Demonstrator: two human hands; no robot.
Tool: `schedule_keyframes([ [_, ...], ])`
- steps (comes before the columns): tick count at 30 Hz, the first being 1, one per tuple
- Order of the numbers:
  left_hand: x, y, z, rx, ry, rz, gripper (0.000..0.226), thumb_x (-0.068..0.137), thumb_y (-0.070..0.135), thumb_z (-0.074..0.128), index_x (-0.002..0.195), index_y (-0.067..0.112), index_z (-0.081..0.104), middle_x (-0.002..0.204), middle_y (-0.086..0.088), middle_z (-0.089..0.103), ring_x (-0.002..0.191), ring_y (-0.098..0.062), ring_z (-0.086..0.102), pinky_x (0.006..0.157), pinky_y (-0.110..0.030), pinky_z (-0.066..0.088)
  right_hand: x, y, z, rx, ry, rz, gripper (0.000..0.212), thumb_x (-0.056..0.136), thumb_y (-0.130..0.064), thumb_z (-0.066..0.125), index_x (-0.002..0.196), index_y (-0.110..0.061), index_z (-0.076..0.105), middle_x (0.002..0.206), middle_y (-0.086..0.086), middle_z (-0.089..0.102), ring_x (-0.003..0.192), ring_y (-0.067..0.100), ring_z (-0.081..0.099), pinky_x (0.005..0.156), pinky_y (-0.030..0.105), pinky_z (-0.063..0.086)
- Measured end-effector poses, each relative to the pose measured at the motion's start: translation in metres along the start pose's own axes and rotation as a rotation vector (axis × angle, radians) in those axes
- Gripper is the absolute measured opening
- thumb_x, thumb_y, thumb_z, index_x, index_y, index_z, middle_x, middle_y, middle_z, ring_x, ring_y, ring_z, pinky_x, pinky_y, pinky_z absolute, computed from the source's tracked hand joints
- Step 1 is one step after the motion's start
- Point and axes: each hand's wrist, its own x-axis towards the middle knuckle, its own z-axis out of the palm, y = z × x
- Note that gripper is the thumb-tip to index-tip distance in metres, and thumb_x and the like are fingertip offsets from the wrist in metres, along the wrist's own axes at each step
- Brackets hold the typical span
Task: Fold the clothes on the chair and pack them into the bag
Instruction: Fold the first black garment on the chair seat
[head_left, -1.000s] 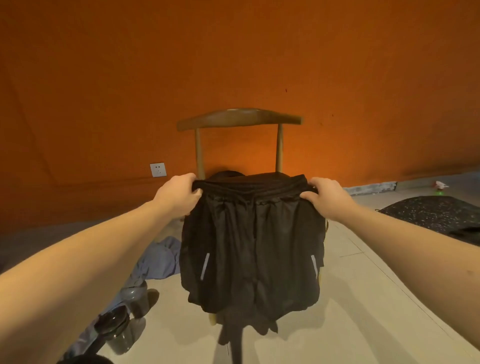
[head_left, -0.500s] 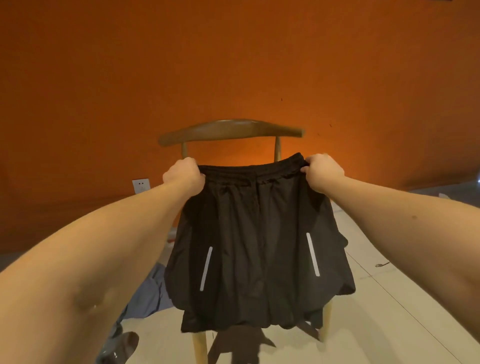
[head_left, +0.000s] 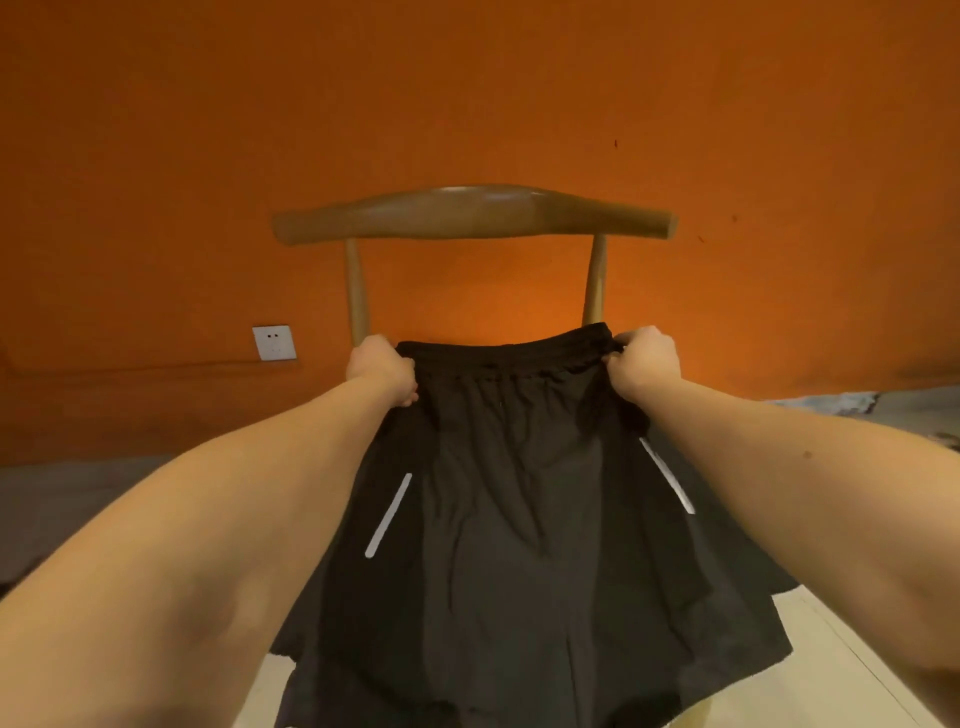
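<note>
A pair of black shorts with two pale reflective stripes spreads out in front of me, waistband at the top. My left hand grips the waistband's left corner and my right hand grips its right corner. The legs of the shorts spread wide toward me and cover the chair seat. Behind them rises the wooden chair, with only its curved backrest and two posts showing. No bag is in view.
An orange wall fills the background, with a white socket low on the left. Pale floor tiles show at the lower right. A dark grey strip of floor runs along the wall's foot at the left.
The shorts have come down from hanging in the air and now spread flat and wide over the chair seat. Both hands kept their hold on the waistband and moved forward toward the backrest.
</note>
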Motion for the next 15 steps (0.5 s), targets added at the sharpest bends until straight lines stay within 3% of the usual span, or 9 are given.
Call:
schedule_keyframes([
  [3,0.044,-0.026,0.016,0.112,0.069,0.048,0.031,0.093,0.015,0.064,0.121,0.005,0.057,0.103,-0.02,0.071,0.088,-0.038,0.073,0.08,-0.05,0.063,0.017,0.011,0.023,-0.007,-0.058,0.015,0.025,0.098,-0.015,0.062,0.121,-0.007,0.071,0.107,0.018,0.07,0.082,0.034,0.06,0.071,0.036,0.051],
  [7,0.048,-0.027,0.03,0.218,0.006,0.085,0.048,0.094,0.016,0.062,0.14,0.013,0.049,0.127,-0.017,0.063,0.114,-0.038,0.063,0.1,-0.047,0.054,0.038,0.021,0.047,-0.048,-0.137,0.008,0.031,0.101,-0.021,0.062,0.127,-0.006,0.065,0.118,0.019,0.069,0.101,0.037,0.066,0.075,0.036,0.05],
  [9,0.04,-0.025,0.035,0.19,-0.143,0.076,0.077,0.093,0.01,0.063,0.159,0.015,0.024,0.151,-0.016,0.046,0.135,-0.038,0.048,0.113,-0.047,0.042,0.042,0.023,0.056,-0.093,-0.243,-0.04,0.052,0.101,-0.029,0.061,0.146,-0.007,0.048,0.133,0.019,0.063,0.112,0.037,0.064,0.086,0.038,0.051],
  [10,0.037,-0.025,0.037,0.182,-0.206,0.067,0.089,0.093,0.009,0.066,0.163,0.017,0.012,0.16,-0.014,0.035,0.144,-0.036,0.039,0.118,-0.045,0.036,0.043,0.024,0.06,-0.111,-0.322,-0.071,0.068,0.101,-0.034,0.062,0.158,-0.01,0.031,0.14,0.018,0.058,0.119,0.037,0.061,0.094,0.039,0.051],
  [12,0.029,-0.026,0.036,0.281,-0.237,0.118,0.094,0.093,0.014,0.069,0.164,0.018,0.007,0.166,-0.01,0.024,0.151,-0.032,0.028,0.123,-0.04,0.028,0.044,0.023,0.065,-0.18,-0.433,-0.106,0.088,0.1,-0.042,0.061,0.164,-0.016,0.006,0.147,0.017,0.052,0.128,0.038,0.056,0.111,0.045,0.042],
  [13,0.023,-0.026,0.033,0.352,-0.212,0.171,0.087,0.095,0.015,0.067,0.163,0.017,0.014,0.165,-0.01,0.027,0.151,-0.031,0.029,0.123,-0.037,0.027,0.042,0.021,0.065,-0.222,-0.442,-0.126,0.086,0.1,-0.043,0.059,0.163,-0.016,0.008,0.147,0.017,0.052,0.13,0.039,0.054,0.115,0.049,0.038],
  [15,0.002,-0.023,0.025,0.442,-0.162,0.276,0.064,0.098,0.017,0.063,0.156,0.015,0.036,0.158,-0.01,0.042,0.145,-0.029,0.04,0.117,-0.034,0.032,0.033,0.014,0.056,-0.272,-0.397,-0.187,0.064,0.101,-0.04,0.058,0.153,-0.01,0.035,0.141,0.019,0.057,0.128,0.04,0.055,0.112,0.049,0.041],
])
